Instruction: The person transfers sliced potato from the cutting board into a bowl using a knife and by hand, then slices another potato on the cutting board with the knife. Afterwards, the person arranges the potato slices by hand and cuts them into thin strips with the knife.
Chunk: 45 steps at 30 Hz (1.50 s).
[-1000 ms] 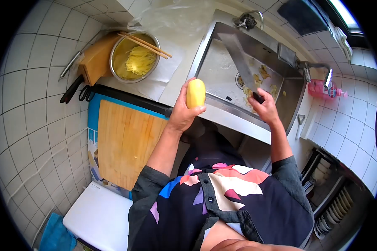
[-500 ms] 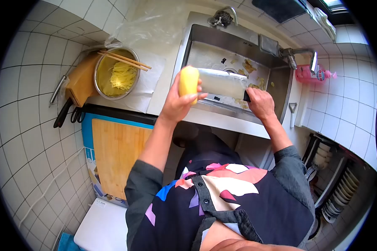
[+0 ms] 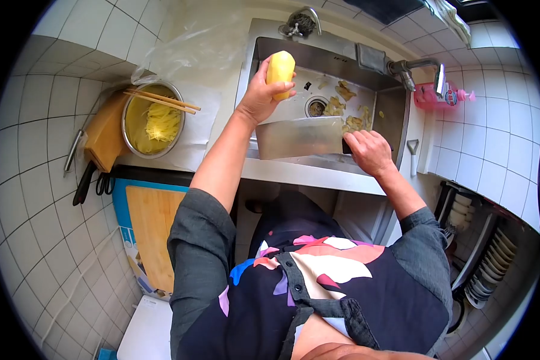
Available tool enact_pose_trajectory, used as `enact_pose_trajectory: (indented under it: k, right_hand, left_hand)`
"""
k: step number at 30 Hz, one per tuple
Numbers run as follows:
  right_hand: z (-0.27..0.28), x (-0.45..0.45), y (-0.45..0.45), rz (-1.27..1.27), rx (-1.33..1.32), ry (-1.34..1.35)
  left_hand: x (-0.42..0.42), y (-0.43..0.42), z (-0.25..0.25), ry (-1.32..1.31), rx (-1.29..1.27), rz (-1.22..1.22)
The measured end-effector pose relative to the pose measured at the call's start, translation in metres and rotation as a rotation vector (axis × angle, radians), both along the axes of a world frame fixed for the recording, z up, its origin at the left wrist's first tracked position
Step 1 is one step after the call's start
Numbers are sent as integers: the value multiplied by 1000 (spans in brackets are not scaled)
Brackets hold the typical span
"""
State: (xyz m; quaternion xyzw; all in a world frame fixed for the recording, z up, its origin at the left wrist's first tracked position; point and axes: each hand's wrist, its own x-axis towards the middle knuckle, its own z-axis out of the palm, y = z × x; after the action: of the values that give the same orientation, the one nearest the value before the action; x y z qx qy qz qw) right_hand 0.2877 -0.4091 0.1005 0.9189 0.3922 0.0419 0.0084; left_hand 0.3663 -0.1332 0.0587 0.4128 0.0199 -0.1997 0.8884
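Note:
My left hand (image 3: 263, 91) is closed around a peeled yellow potato (image 3: 280, 73), which it holds upright over the left side of the sink (image 3: 264, 51). A cleaver (image 3: 300, 138) is gripped by its black handle in my right hand (image 3: 371, 152). Its broad blade points left across the sink's front edge, below the potato and apart from it. Potato peelings (image 3: 336, 107) lie scattered on the sink floor around the drain (image 3: 316, 108).
On the left counter, a metal bowl (image 3: 130, 139) holds potato shreds (image 3: 161, 123), with chopsticks (image 3: 162, 101) across its rim. Beside it stands a wooden knife block (image 3: 102, 135). A cutting board (image 3: 153, 234) is at lower left. A faucet (image 3: 423, 65) and pink soap bottle (image 3: 433, 97) are at right.
My left hand has lifted the potato up and away over the sink. The cleaver has come down toward the sink's front edge, uncovering the drain. The view has shifted slightly.

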Motion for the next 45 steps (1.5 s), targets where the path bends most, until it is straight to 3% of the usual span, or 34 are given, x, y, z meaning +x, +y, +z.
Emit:
enact_pose_trajectory:
  k: [4, 7, 8, 10, 12, 14, 16, 22, 26, 29, 31, 34, 36, 37, 39, 42, 45]
  right_hand:
    - [-10, 0, -11, -63, -7, 138]
    - [-15, -3, -18, -438, -23, 522]
    - [-20, -3, -23, -418, -19, 528]
    - [-31, -1, -31, -534, 316, 799]
    - [-26, 5, -35, -994, 688, 1477]
    - [-47, 2, -35, -803, 387, 918]
    - [-53, -4, -26, -655, 273, 567]
    - [-44, -46, 37, -587, 475, 1110]
    - [-31, -78, 117, -242, 334, 1149]
    - [-9, -113, 183, -199, 295, 1495]
    - [4, -135, 221, -183, 131, 1619]
    - [-9, -165, 257, 8, -54, 1582]
    - [-14, -186, 276, 161, -122, 1505]
    - [-15, -195, 283, 194, -123, 1472]
    - [-17, -209, 291, 230, -130, 1440]
    - [-20, -221, 297, 232, -90, 1381]
    - [-19, -227, 299, 120, -95, 1506]
  left_hand:
    - [-8, -1, -4, -2, -88, -25]
    - [-20, 1, -4, 57, -284, 105]
    - [-26, 1, -3, 58, -274, 124]
    - [-42, 2, -3, 126, -382, 175]
    - [-63, -2, -6, 147, -426, 191]
    - [-90, -1, -2, 149, -453, 182]
    - [-126, 9, -3, 164, -417, 203]
    - [-267, 70, -10, 216, -201, 610]
    - [-361, 103, -2, 302, 29, 986]
    - [-424, 120, -2, 310, 126, 1242]
    - [-457, 128, -1, 320, 144, 1390]
    - [-501, 134, -6, 300, 104, 1545]
    - [-523, 140, -8, 148, -400, 1442]
    - [-528, 140, -5, 145, -398, 1458]
    - [-525, 139, 3, -80, -652, 1409]
    - [-526, 144, 3, -187, -736, 1339]
    - [-526, 148, 2, -137, -712, 1364]
